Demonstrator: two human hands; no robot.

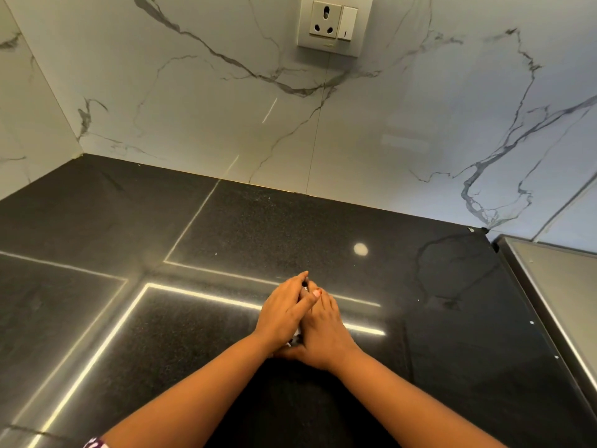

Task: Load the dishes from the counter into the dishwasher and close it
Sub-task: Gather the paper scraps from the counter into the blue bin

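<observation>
Both hands pressing together over the black counter (pixel 226 227), no dishes or dishwasher showing.

Left hand (pixel 282 313) is lying over the right hand (pixel 323 331), fingers overlapping; something small and pale is peeking out between the palms, too hidden to identify, so can't tell if either is gripping it. Forearms are reaching in from the bottom edge. Counter is reflecting ceiling light strips. Marble backsplash (pixel 193 108) is running behind, socket with switch (pixel 332 24) sitting up top. Steel surface (pixel 555 286) is butting against the counter's right edge.
</observation>
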